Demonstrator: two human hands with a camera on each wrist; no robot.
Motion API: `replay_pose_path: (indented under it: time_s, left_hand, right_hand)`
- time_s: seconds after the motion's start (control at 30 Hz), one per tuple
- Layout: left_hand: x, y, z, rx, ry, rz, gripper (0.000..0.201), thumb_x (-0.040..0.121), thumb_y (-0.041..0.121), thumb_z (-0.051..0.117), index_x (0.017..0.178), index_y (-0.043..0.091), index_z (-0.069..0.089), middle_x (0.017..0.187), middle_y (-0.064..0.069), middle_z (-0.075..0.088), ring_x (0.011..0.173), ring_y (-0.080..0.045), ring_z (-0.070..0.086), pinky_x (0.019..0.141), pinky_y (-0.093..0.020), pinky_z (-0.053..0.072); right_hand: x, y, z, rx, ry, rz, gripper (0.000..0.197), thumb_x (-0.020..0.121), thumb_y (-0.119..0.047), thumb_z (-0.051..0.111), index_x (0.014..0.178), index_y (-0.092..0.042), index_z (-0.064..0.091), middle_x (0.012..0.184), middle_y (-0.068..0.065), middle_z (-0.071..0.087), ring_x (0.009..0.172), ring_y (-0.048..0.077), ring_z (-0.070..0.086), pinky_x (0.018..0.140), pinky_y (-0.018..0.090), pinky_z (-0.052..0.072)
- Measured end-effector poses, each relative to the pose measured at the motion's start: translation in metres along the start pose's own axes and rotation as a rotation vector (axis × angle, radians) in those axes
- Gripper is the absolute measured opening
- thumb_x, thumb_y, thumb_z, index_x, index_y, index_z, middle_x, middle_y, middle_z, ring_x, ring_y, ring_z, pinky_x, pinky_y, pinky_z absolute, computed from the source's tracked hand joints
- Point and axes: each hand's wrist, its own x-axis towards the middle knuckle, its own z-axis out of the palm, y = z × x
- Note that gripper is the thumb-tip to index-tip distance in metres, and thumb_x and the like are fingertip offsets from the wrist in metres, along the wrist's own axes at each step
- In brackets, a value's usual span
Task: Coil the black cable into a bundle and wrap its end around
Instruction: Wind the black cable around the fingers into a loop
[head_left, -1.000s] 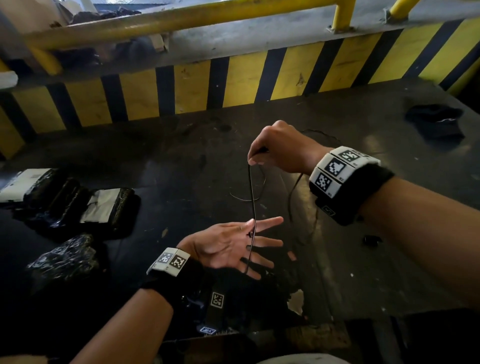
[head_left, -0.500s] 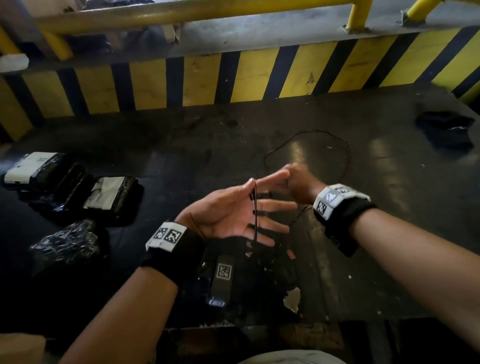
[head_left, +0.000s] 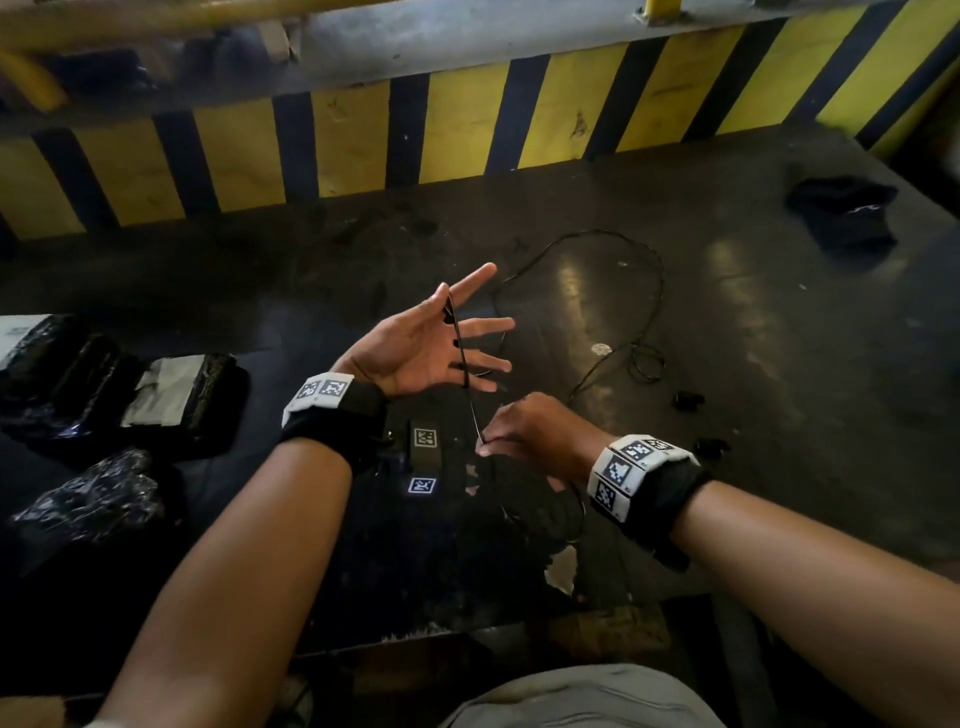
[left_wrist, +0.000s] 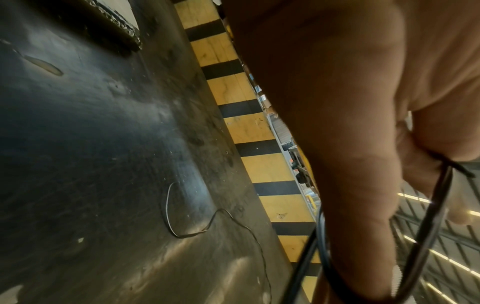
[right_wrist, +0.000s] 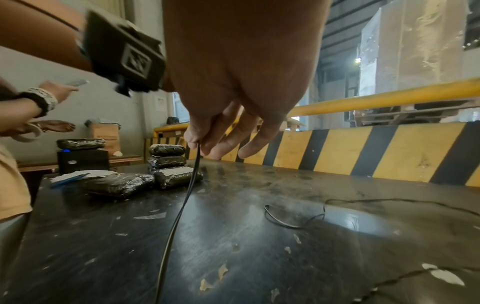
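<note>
A thin black cable (head_left: 661, 291) lies in loose curves on the dark table (head_left: 779, 364). My left hand (head_left: 467, 332) is raised palm up with fingers straight and spread. A stretch of the cable (head_left: 459, 343) runs across those fingers from the gap by the thumb down past the little finger. The left wrist view shows the cable (left_wrist: 436, 222) looped round the hand. Just below, my right hand (head_left: 511, 431) pinches the cable (right_wrist: 192, 176) between thumb and fingertips, and the strand runs taut up to the left hand. Slack cable (right_wrist: 285, 221) trails over the table.
Black plastic-wrapped packages (head_left: 171, 395) lie at the left of the table, another (head_left: 88, 499) nearer me. A black cloth item (head_left: 841, 213) sits far right, small black pieces (head_left: 688, 400) near the cable. A yellow-black striped barrier (head_left: 363, 135) closes the far side. Another person's hand (right_wrist: 52, 90) is at the left.
My right hand came down from above the left hand, passed behind its fingers, and now sits below it, drawing the cable round. The left hand rose and moved away from me.
</note>
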Motion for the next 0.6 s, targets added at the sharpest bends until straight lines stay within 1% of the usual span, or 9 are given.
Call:
replay_pose_path:
  time_s: [0.07,0.17,0.2,0.3,0.37,0.43,0.5,0.53,0.6]
  left_hand:
    - [0.005,-0.003,-0.004,0.011,0.046,-0.011,0.059,0.1,0.05,0.033,0.158,0.044,0.024,0.162,-0.024,0.03,0.132,-0.058,0.046,0.102,-0.067,0.045]
    - [0.01,-0.009,-0.008,0.024,0.094,-0.038,0.059,0.1,0.051,0.034,0.157,0.045,0.026,0.162,-0.023,0.03,0.132,-0.059,0.044,0.101,-0.067,0.044]
    - [0.011,-0.011,-0.008,0.036,0.107,-0.053,0.059,0.099,0.051,0.035,0.157,0.045,0.027,0.161,-0.023,0.029,0.133,-0.06,0.043,0.102,-0.068,0.043]
    - [0.013,-0.022,-0.011,0.07,0.124,-0.127,0.057,0.1,0.051,0.037,0.156,0.044,0.03,0.161,-0.024,0.03,0.136,-0.059,0.039,0.106,-0.068,0.04]
    - [0.012,-0.03,-0.011,0.087,0.119,-0.155,0.057,0.101,0.05,0.038,0.157,0.043,0.031,0.156,-0.024,0.04,0.13,-0.054,0.045,0.105,-0.067,0.039]
    - [0.013,-0.036,-0.007,0.123,0.133,-0.179,0.062,0.098,0.052,0.048,0.157,0.038,0.033,0.147,-0.02,0.05,0.123,-0.05,0.052,0.105,-0.069,0.037]
    - [0.014,-0.037,0.001,0.114,0.155,-0.228,0.071,0.091,0.054,0.062,0.154,0.029,0.04,0.151,-0.02,0.047,0.121,-0.051,0.054,0.105,-0.07,0.037]
    - [0.015,-0.038,0.004,0.108,0.154,-0.254,0.073,0.088,0.054,0.066,0.152,0.029,0.043,0.156,-0.019,0.042,0.122,-0.052,0.053,0.104,-0.069,0.041]
    - [0.015,-0.039,0.01,0.125,0.102,-0.293,0.072,0.085,0.056,0.068,0.151,0.039,0.043,0.16,-0.017,0.036,0.128,-0.053,0.05,0.102,-0.066,0.046]
  right_hand:
    - [-0.003,-0.002,-0.003,-0.03,0.004,-0.027,0.021,0.097,-0.027,0.06,0.092,-0.014,0.075,0.096,0.002,0.076,0.092,0.018,0.071,0.085,0.041,0.055]
    - [-0.007,-0.007,-0.014,-0.101,-0.002,-0.02,0.022,0.098,-0.03,0.056,0.087,-0.019,0.072,0.095,0.0,0.074,0.094,0.019,0.069,0.087,0.043,0.054]
    - [-0.009,-0.011,-0.022,-0.134,-0.009,-0.022,0.022,0.099,-0.03,0.055,0.087,-0.019,0.071,0.096,0.001,0.073,0.096,0.021,0.068,0.088,0.043,0.054]
    - [-0.008,-0.017,-0.049,-0.249,-0.029,-0.023,0.023,0.101,-0.025,0.051,0.097,-0.016,0.071,0.103,0.004,0.072,0.098,0.022,0.068,0.09,0.041,0.054]
    - [-0.002,-0.016,-0.068,-0.33,-0.032,-0.003,0.02,0.1,-0.024,0.052,0.096,-0.019,0.071,0.101,0.002,0.072,0.096,0.022,0.069,0.09,0.042,0.054]
    - [0.005,-0.017,-0.087,-0.405,-0.048,0.034,0.017,0.098,-0.025,0.054,0.095,-0.022,0.07,0.102,0.003,0.069,0.096,0.024,0.068,0.088,0.042,0.055]
    - [0.012,-0.021,-0.105,-0.459,-0.062,0.05,0.015,0.097,-0.025,0.055,0.096,-0.023,0.07,0.104,0.006,0.067,0.094,0.028,0.068,0.085,0.045,0.056]
    - [0.016,-0.023,-0.114,-0.48,-0.058,0.048,0.014,0.096,-0.024,0.055,0.096,-0.024,0.07,0.104,0.007,0.067,0.091,0.028,0.068,0.083,0.044,0.057]
    - [0.022,-0.026,-0.134,-0.506,-0.023,0.026,0.013,0.096,-0.023,0.057,0.093,-0.028,0.069,0.106,0.006,0.068,0.088,0.025,0.066,0.081,0.042,0.058]
